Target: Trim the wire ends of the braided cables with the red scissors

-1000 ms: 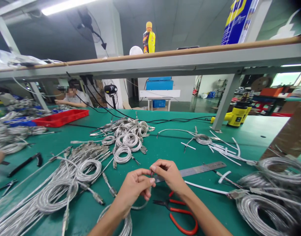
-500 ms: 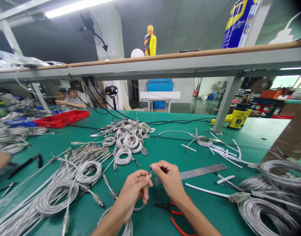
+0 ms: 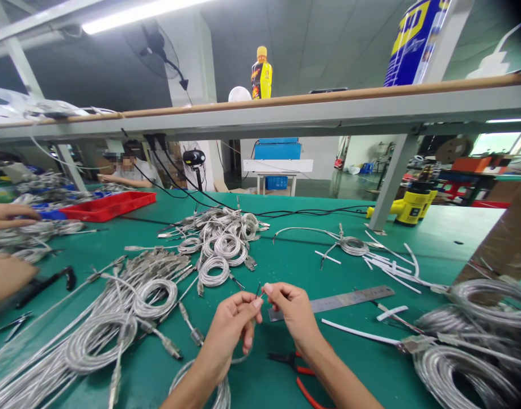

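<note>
Over the green table [image 3: 286,267], my left hand [image 3: 232,326] and my right hand [image 3: 290,309] meet fingertip to fingertip. Both pinch the thin dark end of a silver cable [image 3: 239,359] that loops down under my left hand to a coil [image 3: 220,392] near my forearm. The fingers of both hands are closed on that cable end. Red-handled pliers [image 3: 301,378] lie on the table just below my right wrist, partly hidden by it. A steel ruler [image 3: 341,298] lies right of my right hand.
Piles of coiled silver cables lie left [image 3: 103,324], centre [image 3: 222,241] and right [image 3: 473,346]. White strips [image 3: 383,261] are scattered at the right. A red tray [image 3: 105,204] stands far left. Another person's hands [image 3: 7,244] work at the left edge; a person [image 3: 128,167] sits beyond. An overhead shelf [image 3: 286,108] spans the bench.
My hands have risen slightly with the cable end between them. Another person's hands have come further into view at the left edge.
</note>
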Demonstrator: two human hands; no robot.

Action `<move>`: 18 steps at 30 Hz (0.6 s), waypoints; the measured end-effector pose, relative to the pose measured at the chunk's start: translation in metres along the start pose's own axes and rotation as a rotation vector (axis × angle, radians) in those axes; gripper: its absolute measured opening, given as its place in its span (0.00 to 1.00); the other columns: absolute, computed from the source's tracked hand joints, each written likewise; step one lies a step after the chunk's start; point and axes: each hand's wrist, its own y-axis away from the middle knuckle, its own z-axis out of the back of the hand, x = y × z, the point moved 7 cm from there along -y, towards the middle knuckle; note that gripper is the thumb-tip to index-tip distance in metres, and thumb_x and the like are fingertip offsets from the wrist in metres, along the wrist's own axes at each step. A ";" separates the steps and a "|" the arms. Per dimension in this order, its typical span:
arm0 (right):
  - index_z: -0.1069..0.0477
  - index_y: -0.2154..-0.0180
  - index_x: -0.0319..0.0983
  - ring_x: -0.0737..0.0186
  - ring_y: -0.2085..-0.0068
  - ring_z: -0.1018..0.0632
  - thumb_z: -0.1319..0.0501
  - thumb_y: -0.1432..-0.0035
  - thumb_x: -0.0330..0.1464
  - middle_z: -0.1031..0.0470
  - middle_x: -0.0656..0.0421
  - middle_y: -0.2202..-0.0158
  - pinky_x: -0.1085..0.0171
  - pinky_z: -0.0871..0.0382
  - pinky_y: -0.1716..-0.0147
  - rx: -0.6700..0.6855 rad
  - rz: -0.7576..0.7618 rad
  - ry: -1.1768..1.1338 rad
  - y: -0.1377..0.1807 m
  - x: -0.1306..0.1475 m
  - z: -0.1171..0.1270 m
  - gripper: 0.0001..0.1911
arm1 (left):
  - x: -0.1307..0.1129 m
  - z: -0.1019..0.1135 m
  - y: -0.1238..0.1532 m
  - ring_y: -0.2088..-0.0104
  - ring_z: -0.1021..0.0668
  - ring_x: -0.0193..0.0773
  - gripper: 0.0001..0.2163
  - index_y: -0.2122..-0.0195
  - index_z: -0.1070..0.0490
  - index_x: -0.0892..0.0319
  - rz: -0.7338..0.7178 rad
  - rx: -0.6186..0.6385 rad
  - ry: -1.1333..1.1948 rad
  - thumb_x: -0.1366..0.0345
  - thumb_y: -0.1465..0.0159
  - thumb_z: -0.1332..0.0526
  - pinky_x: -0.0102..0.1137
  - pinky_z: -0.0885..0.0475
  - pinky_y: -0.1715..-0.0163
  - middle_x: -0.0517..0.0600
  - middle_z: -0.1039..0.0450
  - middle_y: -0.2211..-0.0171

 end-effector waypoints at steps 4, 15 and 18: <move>0.29 0.77 0.34 0.72 0.82 0.40 0.40 0.57 0.41 0.37 0.64 0.85 0.71 0.47 0.83 0.006 0.015 -0.012 0.002 0.001 -0.003 0.14 | -0.003 0.002 -0.001 0.94 0.43 0.18 0.09 0.74 0.36 0.62 -0.010 -0.025 -0.044 0.60 0.45 0.44 0.16 0.51 0.95 0.41 0.36 0.85; 0.27 0.75 0.36 0.69 0.78 0.33 0.38 0.59 0.37 0.30 0.60 0.79 0.71 0.42 0.81 0.101 0.053 -0.035 0.005 0.005 -0.011 0.10 | -0.009 0.005 0.001 0.92 0.41 0.21 0.09 0.76 0.36 0.62 -0.063 -0.086 -0.094 0.60 0.48 0.42 0.18 0.47 0.94 0.43 0.34 0.83; 0.28 0.76 0.36 0.69 0.78 0.33 0.39 0.57 0.37 0.30 0.60 0.79 0.70 0.41 0.81 0.081 0.101 0.009 0.006 0.009 -0.010 0.10 | -0.009 0.004 0.001 0.93 0.44 0.19 0.09 0.76 0.36 0.62 -0.062 -0.083 -0.087 0.61 0.47 0.43 0.17 0.53 0.94 0.41 0.36 0.85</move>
